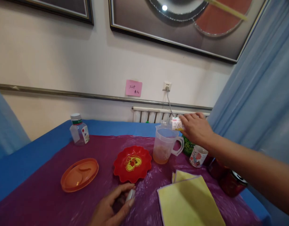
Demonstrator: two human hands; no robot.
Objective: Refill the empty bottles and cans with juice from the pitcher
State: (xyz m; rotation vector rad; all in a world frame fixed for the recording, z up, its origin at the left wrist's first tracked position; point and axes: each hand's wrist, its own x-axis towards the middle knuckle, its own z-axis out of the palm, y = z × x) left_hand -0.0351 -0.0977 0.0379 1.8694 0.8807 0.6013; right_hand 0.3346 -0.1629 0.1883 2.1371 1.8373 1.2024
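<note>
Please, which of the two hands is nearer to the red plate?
Left. The left hand is just in front of the red plate; the right hand is farther right, near the jug.

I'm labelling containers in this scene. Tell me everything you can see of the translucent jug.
The translucent jug looks like colourless plastic, with a pouring lip on one side and a looped handle on the opposite side. A yellow-brown liquid lies in its bottom. It stands upright on the purple sheet, between the red plate and the patterned cup. The right hand holds a white bottle tipped sideways at its rim; whether the two touch is unclear.
</note>
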